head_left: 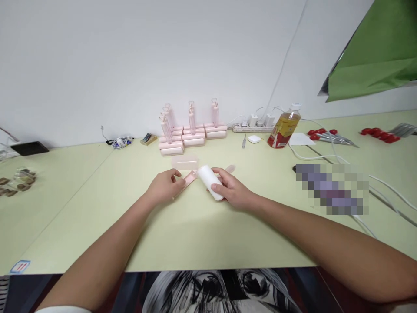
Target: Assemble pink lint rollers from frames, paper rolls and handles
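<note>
My right hand (233, 189) is wrapped round a white roll (210, 182), thumb on its near side, and holds it tilted above the table. Left of it, my left hand (165, 186) has its fingers curled over a long narrow pink plastic piece (189, 178), whose far end points toward the roll. Just behind the hands lies a translucent pink cover (184, 163). Another translucent pink part (230, 168) shows partly behind my right hand. Further back, several pink lint rollers (194, 140) stand in rows, with upright handles ending in loops.
A power strip (252, 128) with chargers runs along the wall. Near it are a bottle of amber liquid (284, 128), a white box (254, 139) and a small screwdriver-like tool (244, 141). Red-handled tools (332, 137) and loose white cables (332, 155) lie right; a coiled cable (120, 142) lies left.
</note>
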The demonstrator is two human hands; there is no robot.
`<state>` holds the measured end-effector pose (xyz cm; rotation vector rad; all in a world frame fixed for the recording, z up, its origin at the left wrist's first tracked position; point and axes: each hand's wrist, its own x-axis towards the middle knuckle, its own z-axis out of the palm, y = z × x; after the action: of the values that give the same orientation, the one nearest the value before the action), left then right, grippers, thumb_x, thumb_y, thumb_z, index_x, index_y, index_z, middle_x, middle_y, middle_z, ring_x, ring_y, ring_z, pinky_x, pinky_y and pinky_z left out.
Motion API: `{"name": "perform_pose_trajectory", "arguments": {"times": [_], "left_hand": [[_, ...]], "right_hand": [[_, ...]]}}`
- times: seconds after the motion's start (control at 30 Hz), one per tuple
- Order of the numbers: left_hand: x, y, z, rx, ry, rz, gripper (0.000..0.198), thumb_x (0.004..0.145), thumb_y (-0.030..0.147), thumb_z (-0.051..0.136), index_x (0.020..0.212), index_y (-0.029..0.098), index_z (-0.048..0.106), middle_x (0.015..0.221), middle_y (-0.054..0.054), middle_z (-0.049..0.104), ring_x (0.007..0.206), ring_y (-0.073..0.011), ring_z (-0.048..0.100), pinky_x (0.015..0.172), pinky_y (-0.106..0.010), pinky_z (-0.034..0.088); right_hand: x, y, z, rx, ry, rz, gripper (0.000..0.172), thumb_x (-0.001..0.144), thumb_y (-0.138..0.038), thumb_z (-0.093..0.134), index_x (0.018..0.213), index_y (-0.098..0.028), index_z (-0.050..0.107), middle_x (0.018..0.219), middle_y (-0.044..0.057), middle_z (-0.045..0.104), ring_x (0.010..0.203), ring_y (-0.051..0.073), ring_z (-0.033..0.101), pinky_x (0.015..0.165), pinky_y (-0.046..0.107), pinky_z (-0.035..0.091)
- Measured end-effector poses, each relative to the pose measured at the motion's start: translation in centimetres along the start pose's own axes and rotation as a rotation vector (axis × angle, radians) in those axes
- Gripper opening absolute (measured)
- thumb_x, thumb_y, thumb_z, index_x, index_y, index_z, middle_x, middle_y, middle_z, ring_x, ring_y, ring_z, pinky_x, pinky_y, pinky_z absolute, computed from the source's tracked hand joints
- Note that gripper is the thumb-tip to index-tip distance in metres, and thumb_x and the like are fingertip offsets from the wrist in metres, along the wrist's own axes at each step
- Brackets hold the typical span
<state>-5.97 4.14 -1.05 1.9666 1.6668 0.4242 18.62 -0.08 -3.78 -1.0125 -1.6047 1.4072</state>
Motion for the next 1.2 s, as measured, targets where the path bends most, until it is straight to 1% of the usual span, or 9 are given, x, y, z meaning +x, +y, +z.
{"name": "perform_pose_trajectory", "arguments": {"times": [0.17,0.23,0.33,0.43,0.6,0.77,0.9,1.1,1.2], "left_hand": [[-0.9,-0.3,0.3,-0.056,-0.181,0.068,0.049,0.073,0.045,0.063,0.116,0.022,0.058,0.079,-0.003,0.068,0.059,-0.0188,0.063,0.050,-0.027,0.041],[-1.4,0.0,0.5,-0.021,-0.191,0.148,0.041,0.075,0.043,0.061,0.111,0.023,0.062,0.080,-0.003,0.068,0.062,-0.0195,0.061,0.052,-0.027,0.040],[-1.8,0.6,0.8,-0.014,-0.201,0.224,0.022,0.081,0.041,0.054,0.091,0.024,0.064,0.078,-0.004,0.066,0.066,-0.0201,0.059,0.055,-0.028,0.039],[-1.9,1.2,0.9,-0.125,-0.227,0.152,0.021,0.084,0.040,0.048,0.077,0.022,0.054,0.072,-0.002,0.060,0.062,-0.0183,0.054,0.054,-0.028,0.039],[-1.5,1.9,1.5,-0.560,-0.294,0.063,0.015,0.079,0.032,0.053,0.088,0.020,0.049,0.074,0.002,0.053,0.060,-0.0133,0.051,0.053,-0.025,0.041],[-1.9,2.6,2.9,-0.777,-0.206,0.132,0.037,0.071,0.021,0.055,0.104,0.025,0.040,0.064,0.008,0.047,0.048,-0.0094,0.042,0.045,-0.020,0.032],[-2.6,3.6,3.6,-0.908,-0.043,0.238,0.057,0.066,0.016,0.049,0.121,0.027,0.037,0.068,0.008,0.048,0.056,-0.0115,0.046,0.052,-0.022,0.039],[-3.2,4.6,4.2,-0.978,0.096,0.189,0.047,0.068,0.017,0.045,0.113,0.026,0.041,0.072,0.005,0.044,0.059,-0.0119,0.045,0.054,-0.024,0.041],[-3.2,4.8,4.6,-1.030,0.107,0.217,0.056,0.067,0.015,0.045,0.121,0.027,0.037,0.082,0.003,0.050,0.064,-0.0131,0.050,0.056,-0.026,0.045]], "right_hand": [[-0.4,-0.3,0.1,-0.029,0.019,0.068,0.069,0.086,-0.034,0.060,0.145,-0.028,0.026,0.097,0.004,0.058,0.061,0.012,0.054,0.047,0.022,0.044],[-0.5,-0.3,0.1,-0.013,0.030,0.058,0.079,0.085,-0.033,0.060,0.150,-0.034,0.015,0.105,0.005,0.057,0.065,0.013,0.057,0.047,0.023,0.048],[-0.6,-0.2,0.2,0.060,0.042,0.018,0.086,0.085,-0.031,0.060,0.151,-0.038,0.006,0.110,0.005,0.056,0.070,0.014,0.061,0.056,0.030,0.055],[-0.4,-0.2,0.2,0.153,0.099,-0.019,0.083,0.082,-0.033,0.063,0.147,-0.037,0.011,0.103,0.003,0.058,0.072,0.016,0.063,0.062,0.036,0.057],[-0.1,-0.5,0.0,0.184,0.250,-0.029,0.059,0.074,-0.038,0.070,0.118,-0.028,0.031,0.083,-0.003,0.061,0.071,0.017,0.063,0.057,0.031,0.052],[-0.2,-0.8,0.7,0.200,0.251,0.030,0.056,0.074,-0.049,0.070,0.109,-0.026,0.032,0.070,-0.007,0.059,0.055,0.015,0.060,0.047,0.027,0.048],[-0.8,-0.8,2.1,0.275,0.185,0.047,0.059,0.075,-0.051,0.071,0.110,-0.025,0.031,0.072,-0.006,0.062,0.057,0.016,0.063,0.049,0.028,0.052],[-1.5,-1.4,3.2,0.368,0.169,0.017,0.058,0.076,-0.044,0.075,0.110,-0.025,0.032,0.082,-0.003,0.066,0.067,0.015,0.066,0.055,0.028,0.055],[-1.5,-1.3,3.4,0.386,0.165,-0.002,0.060,0.075,-0.042,0.077,0.112,-0.026,0.032,0.088,-0.001,0.067,0.073,0.018,0.068,0.059,0.032,0.057]]}}
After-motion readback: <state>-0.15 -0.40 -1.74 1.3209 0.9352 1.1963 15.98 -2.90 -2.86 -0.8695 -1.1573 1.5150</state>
